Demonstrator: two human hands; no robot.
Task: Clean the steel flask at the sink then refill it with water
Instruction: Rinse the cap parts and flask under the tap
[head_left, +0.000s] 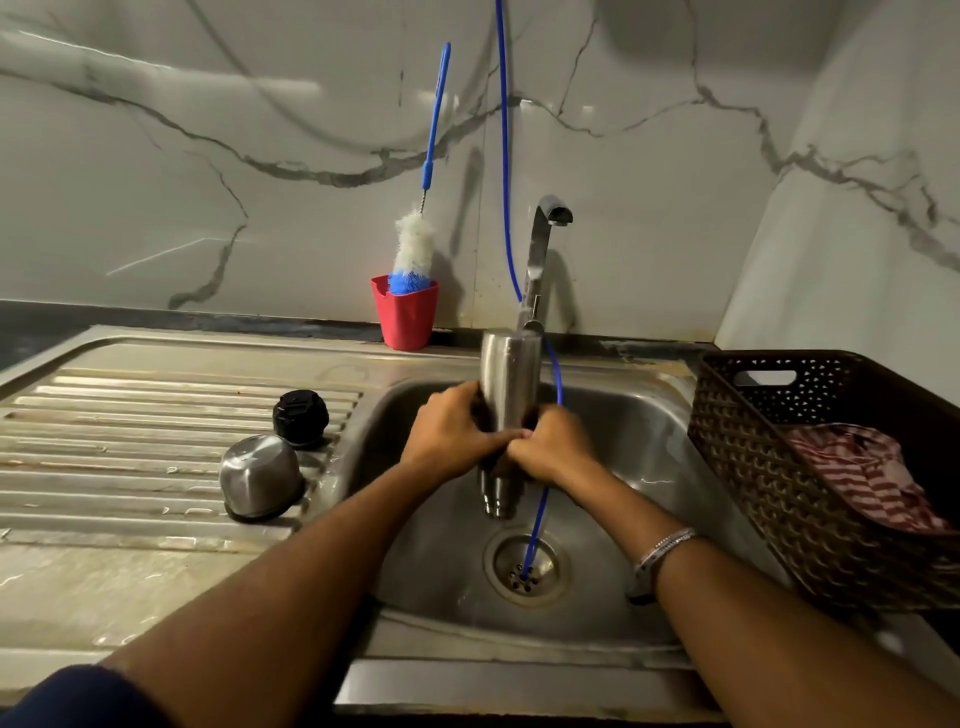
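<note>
Both hands — left hand (453, 435), right hand (551, 446) — grip inverted steel flask (506, 384), over sink (649, 447)

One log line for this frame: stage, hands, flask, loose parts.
stage: draining | left hand + right hand: grip flask | flask: inverted over sink | cup, cap: on drainboard

head view, looking down, close over sink (649, 415)

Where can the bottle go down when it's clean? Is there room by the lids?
The ribbed drainboard left of the black cap and steel cup is bare. So is the counter strip in front. The basket crowds the right side.
</note>
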